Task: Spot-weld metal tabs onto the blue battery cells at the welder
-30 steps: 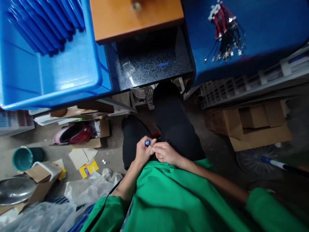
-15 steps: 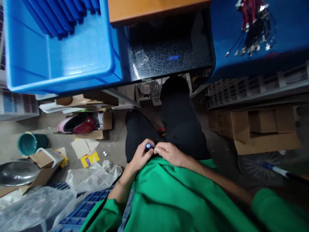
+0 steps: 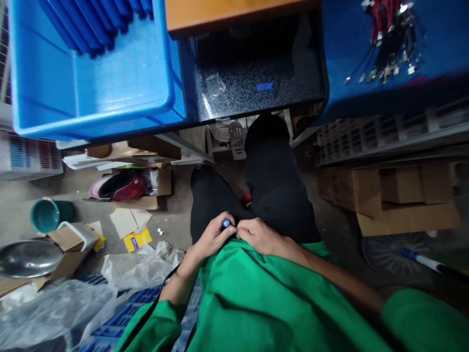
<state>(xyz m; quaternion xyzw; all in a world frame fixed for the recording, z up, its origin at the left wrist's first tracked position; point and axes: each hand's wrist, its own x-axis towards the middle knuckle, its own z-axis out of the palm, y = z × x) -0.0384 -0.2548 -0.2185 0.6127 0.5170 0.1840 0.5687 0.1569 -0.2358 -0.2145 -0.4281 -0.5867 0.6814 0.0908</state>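
My left hand (image 3: 214, 235) is closed around a blue cylinder (image 3: 226, 223) in my lap. The cylinder's small round end points up at me, with a pale spot in its middle; its length is hidden in the fist. Beside it, close to the left thumb, my right hand (image 3: 258, 235) is closed with thumb and fingers pinched. Whatever lies in that pinch is too small or hidden to make out. Both hands rest over the black trousers, just above the hem of the green shirt (image 3: 256, 298).
Ahead, a blue bin (image 3: 120, 93) holds several dark-blue tubes (image 3: 90, 24). An orange surface (image 3: 238, 14) overhangs a black speckled ledge (image 3: 238, 93). Red and black wires with metal ends (image 3: 392, 39) lie on blue cloth at right. Cardboard boxes (image 3: 406, 217) and a green bucket (image 3: 46, 215) stand on the floor.
My right hand has shifted slightly right, away from the blue cylinder's end. A thin dark bit between the hands no longer shows. The cylinder has tilted a little.
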